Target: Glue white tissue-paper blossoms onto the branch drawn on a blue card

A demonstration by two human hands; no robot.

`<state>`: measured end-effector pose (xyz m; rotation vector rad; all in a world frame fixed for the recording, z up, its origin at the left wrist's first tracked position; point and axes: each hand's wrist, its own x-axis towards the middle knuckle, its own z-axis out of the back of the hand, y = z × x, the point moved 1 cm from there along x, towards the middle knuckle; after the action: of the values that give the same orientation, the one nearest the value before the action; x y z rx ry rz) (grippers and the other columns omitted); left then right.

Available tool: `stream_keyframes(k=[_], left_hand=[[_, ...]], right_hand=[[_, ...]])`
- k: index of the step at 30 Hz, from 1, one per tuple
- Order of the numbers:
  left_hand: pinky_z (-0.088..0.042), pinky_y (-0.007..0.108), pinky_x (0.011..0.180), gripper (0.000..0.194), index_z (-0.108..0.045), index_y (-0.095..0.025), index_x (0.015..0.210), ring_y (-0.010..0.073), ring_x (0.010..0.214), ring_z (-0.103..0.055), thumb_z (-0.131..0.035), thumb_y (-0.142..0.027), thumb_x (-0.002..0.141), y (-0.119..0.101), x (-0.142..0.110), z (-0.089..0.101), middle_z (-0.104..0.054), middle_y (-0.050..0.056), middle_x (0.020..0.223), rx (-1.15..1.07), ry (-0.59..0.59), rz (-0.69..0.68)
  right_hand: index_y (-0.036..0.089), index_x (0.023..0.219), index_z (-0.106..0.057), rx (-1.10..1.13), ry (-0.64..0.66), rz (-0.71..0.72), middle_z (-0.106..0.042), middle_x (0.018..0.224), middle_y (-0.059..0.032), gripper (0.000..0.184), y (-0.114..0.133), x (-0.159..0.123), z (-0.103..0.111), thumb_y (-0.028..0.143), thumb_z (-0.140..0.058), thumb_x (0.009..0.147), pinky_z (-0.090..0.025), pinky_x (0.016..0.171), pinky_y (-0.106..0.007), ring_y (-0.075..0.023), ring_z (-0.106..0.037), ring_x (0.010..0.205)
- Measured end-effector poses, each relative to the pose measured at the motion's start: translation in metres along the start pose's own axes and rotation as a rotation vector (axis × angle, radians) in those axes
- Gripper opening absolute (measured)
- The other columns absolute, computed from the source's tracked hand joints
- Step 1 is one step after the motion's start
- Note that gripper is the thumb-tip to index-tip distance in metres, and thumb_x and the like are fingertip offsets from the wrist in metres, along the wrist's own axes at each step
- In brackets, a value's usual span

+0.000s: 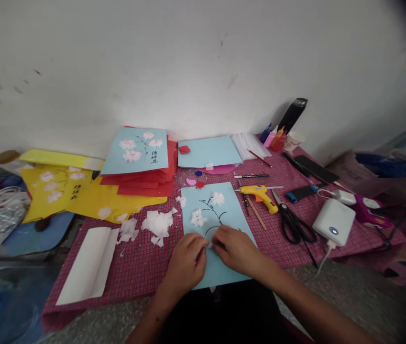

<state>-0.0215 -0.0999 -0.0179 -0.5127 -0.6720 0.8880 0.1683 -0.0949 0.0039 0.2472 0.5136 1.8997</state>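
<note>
My left hand (188, 258) and my right hand (236, 248) meet over the lower middle of a light blue sheet (229, 274). Both have their fingers pinched, close together, on a small bit of white paper (210, 243) that is mostly hidden. Dark painted stems (220, 217) run up the sheet above my hands. Two white paper flowers sit on it, one at the upper right (218, 198) and one at the left (198, 218). Torn white paper scraps (158, 224) lie left of the sheet.
Right of the sheet are a yellow glue gun (260, 195), black scissors (294, 222) and a white power bank (334, 220). A finished-looking flower card (116, 160) tops red paper (145, 184) at the back left. Folded white paper (88, 265) lies front left. A black flask (292, 114) stands behind paint bottles (278, 139).
</note>
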Motion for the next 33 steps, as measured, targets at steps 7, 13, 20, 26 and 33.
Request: stream_keyframes(k=[7, 13, 20, 26, 33], left_hand=[[-0.050, 0.038, 0.088, 0.021, -0.063, -0.019, 0.104, 0.0210, 0.097, -0.059, -0.050, -0.009, 0.089, -0.001, 0.001, 0.001, -0.064, 0.008, 0.102, -0.006, 0.010, -0.035], [-0.051, 0.038, 0.086, 0.021, -0.063, -0.019, 0.103, 0.0210, 0.096, -0.059, -0.050, -0.009, 0.089, 0.000, 0.003, 0.000, -0.063, 0.009, 0.101, -0.032, 0.015, -0.030], [-0.049, 0.038, 0.083, 0.021, -0.062, -0.020, 0.102, 0.0205, 0.092, -0.059, -0.050, -0.008, 0.089, 0.000, 0.003, 0.000, -0.063, 0.007, 0.099, -0.031, 0.039, -0.019], [-0.050, 0.037, 0.080, 0.021, -0.063, -0.019, 0.102, 0.0206, 0.090, -0.059, -0.049, -0.010, 0.089, -0.001, 0.005, 0.000, -0.064, 0.008, 0.097, -0.022, 0.042, -0.022], [-0.051, 0.038, 0.079, 0.022, -0.063, -0.020, 0.101, 0.0216, 0.089, -0.060, -0.050, -0.009, 0.088, 0.001, 0.006, -0.001, -0.065, 0.008, 0.097, -0.015, 0.029, -0.037]], right_hand=[[0.017, 0.090, -0.065, 0.000, -0.153, -0.039, -0.064, 0.091, -0.0048, 0.014, -0.020, 0.035, 0.023, 0.021, -0.052, 0.094, -0.041, 0.075, -0.026, -0.0158, -0.061, 0.084], [0.018, 0.094, -0.066, -0.196, -0.126, 0.024, -0.064, 0.097, -0.0068, 0.022, -0.022, 0.070, 0.030, 0.024, -0.045, 0.099, -0.040, 0.074, -0.026, -0.0165, -0.061, 0.087], [0.017, 0.092, -0.065, -0.290, -0.069, 0.060, -0.064, 0.094, -0.0078, 0.027, -0.019, 0.083, 0.022, 0.027, -0.042, 0.100, -0.037, 0.070, -0.027, -0.0176, -0.060, 0.085], [0.015, 0.091, -0.065, -0.340, -0.032, 0.124, -0.064, 0.095, -0.0090, 0.026, -0.017, 0.089, 0.021, 0.024, -0.042, 0.099, -0.038, 0.071, -0.030, -0.0190, -0.060, 0.083], [0.015, 0.092, -0.067, -0.318, 0.047, 0.136, -0.065, 0.095, -0.0104, 0.022, -0.014, 0.090, 0.023, 0.022, -0.046, 0.096, -0.040, 0.073, -0.031, -0.0200, -0.060, 0.084]])
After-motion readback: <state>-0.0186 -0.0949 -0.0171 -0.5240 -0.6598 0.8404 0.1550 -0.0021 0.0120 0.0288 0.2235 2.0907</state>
